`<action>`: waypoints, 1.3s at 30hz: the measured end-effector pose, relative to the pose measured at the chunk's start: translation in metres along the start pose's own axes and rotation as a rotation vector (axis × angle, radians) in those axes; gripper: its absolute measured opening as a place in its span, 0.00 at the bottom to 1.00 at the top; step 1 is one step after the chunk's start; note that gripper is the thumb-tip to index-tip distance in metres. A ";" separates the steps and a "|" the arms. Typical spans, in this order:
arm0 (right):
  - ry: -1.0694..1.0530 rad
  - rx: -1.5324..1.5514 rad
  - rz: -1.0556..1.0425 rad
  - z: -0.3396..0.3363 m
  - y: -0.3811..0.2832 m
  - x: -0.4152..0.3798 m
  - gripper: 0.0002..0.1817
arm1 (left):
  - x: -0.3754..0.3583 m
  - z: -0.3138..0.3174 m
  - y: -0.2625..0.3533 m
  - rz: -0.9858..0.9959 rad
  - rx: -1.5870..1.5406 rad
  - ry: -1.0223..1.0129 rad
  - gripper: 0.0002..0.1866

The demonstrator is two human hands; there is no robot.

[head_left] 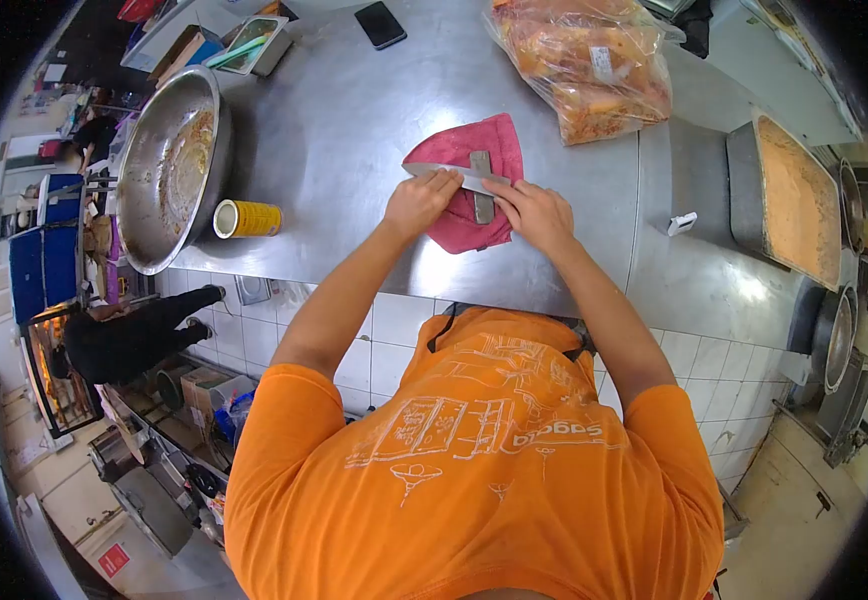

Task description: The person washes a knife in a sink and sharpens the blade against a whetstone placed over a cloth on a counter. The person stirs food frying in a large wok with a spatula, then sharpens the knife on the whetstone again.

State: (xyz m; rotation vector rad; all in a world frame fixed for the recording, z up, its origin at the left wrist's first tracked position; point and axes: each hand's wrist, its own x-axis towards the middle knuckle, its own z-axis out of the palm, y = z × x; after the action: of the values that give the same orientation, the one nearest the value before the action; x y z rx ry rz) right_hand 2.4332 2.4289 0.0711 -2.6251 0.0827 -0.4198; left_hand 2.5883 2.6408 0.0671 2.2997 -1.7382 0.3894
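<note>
A knife [471,179] lies across a grey whetstone [482,207], its tip toward the left. My right hand [537,212] is closed around the handle end, which its fingers mostly hide. With its fingers together, my left hand [422,202] presses on the blade near the tip. Beneath the stone is a folded red cloth [462,232] on the steel table [354,130]. The stone stands roughly crosswise to the blade, showing above and below it.
Left on the table are a large metal bowl [204,130] and a yellow can [250,219]. A phone [381,25] and a plastic bag of orange-coated food [589,65] lie farther back. A tray of orange powder [799,200] stands right. Another person [124,340] is at far left.
</note>
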 end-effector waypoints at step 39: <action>0.012 -0.114 -0.048 0.021 -0.013 0.024 0.21 | -0.006 -0.012 -0.034 0.007 0.081 -0.093 0.16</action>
State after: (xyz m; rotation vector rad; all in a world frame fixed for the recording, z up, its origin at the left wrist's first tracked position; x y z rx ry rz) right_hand 2.4623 2.4465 0.0665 -2.7415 0.0483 -0.4594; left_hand 2.6186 2.6593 0.0759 2.4048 -1.8059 0.3661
